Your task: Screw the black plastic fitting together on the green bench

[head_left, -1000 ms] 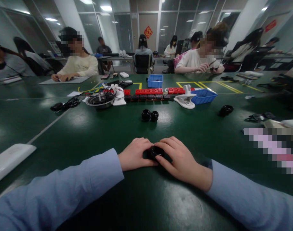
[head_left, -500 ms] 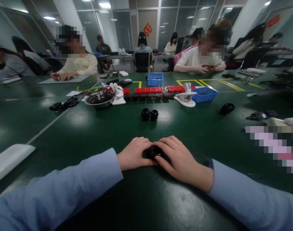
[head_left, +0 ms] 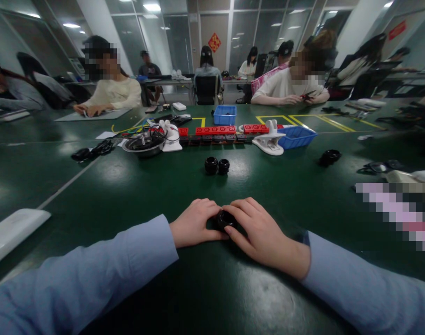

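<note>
A glossy black cable gland point(head_left: 225, 220) stands on the green table with its round opening facing up. My left hand point(head_left: 197, 222) is closed on its left side, thumb along the near edge. From the right, my right hand point(head_left: 254, 227) grips the same gland between thumb and fingers. Much of the gland is hidden behind the fingers of both hands. Farther up the table stand two more black glands, a larger one point(head_left: 211, 165) and a smaller one point(head_left: 224, 166), side by side.
Behind are a metal bowl point(head_left: 142, 143), red power strips point(head_left: 215, 130), white clips point(head_left: 270, 139) and two blue bins point(head_left: 298, 137). Another black fitting point(head_left: 329, 157) lies right. A white object point(head_left: 18, 232) sits at left. Co-workers sit across the table.
My hands and the gland between them show no visible movement. Across the table, a co-worker in white on the right has shifted their hands and head slightly.
</note>
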`<move>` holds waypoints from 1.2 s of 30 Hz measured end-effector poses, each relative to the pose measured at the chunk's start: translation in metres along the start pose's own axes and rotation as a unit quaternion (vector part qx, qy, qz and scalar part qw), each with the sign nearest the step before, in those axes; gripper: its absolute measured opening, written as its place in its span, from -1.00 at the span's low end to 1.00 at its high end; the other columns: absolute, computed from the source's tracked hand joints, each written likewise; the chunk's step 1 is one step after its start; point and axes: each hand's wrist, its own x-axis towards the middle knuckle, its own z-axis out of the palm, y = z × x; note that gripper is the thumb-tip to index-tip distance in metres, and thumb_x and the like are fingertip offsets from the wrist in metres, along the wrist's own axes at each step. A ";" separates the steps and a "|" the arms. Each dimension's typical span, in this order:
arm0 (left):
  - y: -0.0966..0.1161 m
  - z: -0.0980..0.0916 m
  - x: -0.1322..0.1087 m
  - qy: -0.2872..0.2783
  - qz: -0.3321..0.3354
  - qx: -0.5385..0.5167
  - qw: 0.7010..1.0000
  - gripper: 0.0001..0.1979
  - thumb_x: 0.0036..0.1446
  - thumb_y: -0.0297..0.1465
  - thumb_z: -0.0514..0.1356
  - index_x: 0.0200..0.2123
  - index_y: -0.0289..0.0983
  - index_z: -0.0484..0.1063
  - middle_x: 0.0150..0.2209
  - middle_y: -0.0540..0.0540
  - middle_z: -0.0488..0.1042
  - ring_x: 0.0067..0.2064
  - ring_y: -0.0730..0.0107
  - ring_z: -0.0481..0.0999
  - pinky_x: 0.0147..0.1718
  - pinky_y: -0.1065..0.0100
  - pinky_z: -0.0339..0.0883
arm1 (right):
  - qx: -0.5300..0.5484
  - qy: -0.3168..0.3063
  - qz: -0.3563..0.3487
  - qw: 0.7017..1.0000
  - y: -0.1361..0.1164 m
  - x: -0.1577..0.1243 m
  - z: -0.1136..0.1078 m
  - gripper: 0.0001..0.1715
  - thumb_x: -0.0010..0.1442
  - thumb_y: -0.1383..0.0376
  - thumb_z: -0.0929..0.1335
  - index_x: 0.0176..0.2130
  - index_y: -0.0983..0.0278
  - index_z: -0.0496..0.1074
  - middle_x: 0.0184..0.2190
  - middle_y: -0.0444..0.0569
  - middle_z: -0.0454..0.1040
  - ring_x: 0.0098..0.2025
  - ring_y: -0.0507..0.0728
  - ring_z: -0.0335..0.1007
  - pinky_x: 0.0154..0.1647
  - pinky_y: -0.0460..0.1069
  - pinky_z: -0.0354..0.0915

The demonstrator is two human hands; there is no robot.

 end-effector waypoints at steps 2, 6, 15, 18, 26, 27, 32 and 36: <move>0.000 0.000 0.000 0.000 0.001 0.002 1.000 -0.63 -0.03 -0.14 0.29 -0.27 -0.28 0.36 -0.31 -0.02 0.38 -0.23 0.29 0.33 -0.23 0.28 0.15 | 0.000 0.001 0.001 1.000 0.000 0.000 0.000 -0.69 0.20 0.32 0.25 -0.07 0.41 0.34 -0.17 0.11 0.36 -0.18 0.20 0.20 -0.14 0.14 0.27; 0.001 0.000 0.000 0.004 -0.001 0.005 1.000 -0.64 -0.03 -0.13 0.29 -0.28 -0.28 0.37 -0.31 -0.03 0.38 -0.24 0.29 0.34 -0.25 0.28 0.15 | 0.000 0.000 0.005 1.000 -0.001 0.001 -0.001 -0.70 0.19 0.32 0.26 -0.08 0.40 0.34 -0.18 0.10 0.36 -0.18 0.20 0.20 -0.15 0.13 0.27; 0.000 0.000 0.000 0.009 0.004 0.012 1.000 -0.63 -0.03 -0.13 0.29 -0.28 -0.28 0.37 -0.32 -0.04 0.38 -0.25 0.28 0.33 -0.27 0.30 0.14 | -0.014 -0.006 0.001 1.000 -0.002 0.000 0.001 -0.70 0.19 0.33 0.26 -0.08 0.42 0.34 -0.18 0.11 0.35 -0.19 0.21 0.21 -0.17 0.13 0.28; 0.000 0.000 0.000 0.009 0.005 0.010 1.000 -0.63 -0.03 -0.13 0.29 -0.28 -0.28 0.37 -0.32 -0.03 0.38 -0.25 0.28 0.33 -0.27 0.30 0.14 | -0.019 -0.004 0.000 1.000 -0.002 0.000 0.001 -0.70 0.19 0.34 0.27 -0.08 0.43 0.33 -0.18 0.12 0.35 -0.20 0.21 0.20 -0.17 0.13 0.28; -0.001 0.000 -0.001 0.005 0.002 0.001 1.000 -0.66 -0.02 -0.16 0.29 -0.31 -0.29 0.35 -0.32 -0.03 0.36 -0.24 0.29 0.33 -0.23 0.27 0.16 | -0.012 -0.011 0.013 1.000 -0.004 0.000 0.001 -0.68 0.20 0.32 0.26 -0.06 0.43 0.33 -0.15 0.14 0.34 -0.17 0.21 0.20 -0.15 0.13 0.27; -0.001 0.000 -0.001 0.003 0.002 0.003 1.000 -0.67 -0.02 -0.16 0.29 -0.32 -0.29 0.35 -0.31 -0.03 0.37 -0.24 0.29 0.33 -0.23 0.26 0.16 | -0.010 -0.010 0.009 1.000 -0.005 0.000 0.001 -0.66 0.20 0.30 0.26 -0.05 0.43 0.33 -0.14 0.14 0.34 -0.17 0.21 0.20 -0.15 0.14 0.27; -0.003 0.002 0.000 -0.002 0.005 0.015 1.000 -0.63 -0.06 -0.12 0.30 -0.38 -0.30 0.35 -0.31 -0.04 0.37 -0.24 0.28 0.33 -0.23 0.27 0.17 | 0.000 -0.011 -0.023 1.000 -0.008 0.001 0.002 -0.59 0.23 0.21 0.24 -0.01 0.42 0.32 -0.09 0.15 0.35 -0.15 0.21 0.22 -0.12 0.14 0.25; -0.003 0.003 0.001 -0.002 -0.004 0.023 1.000 -0.66 -0.07 -0.17 0.32 -0.37 -0.30 0.36 -0.33 -0.02 0.36 -0.24 0.30 0.32 -0.24 0.28 0.17 | -0.009 -0.010 -0.045 0.999 -0.010 0.001 0.003 -0.58 0.23 0.21 0.23 -0.01 0.43 0.32 -0.05 0.14 0.35 -0.15 0.21 0.21 -0.11 0.13 0.22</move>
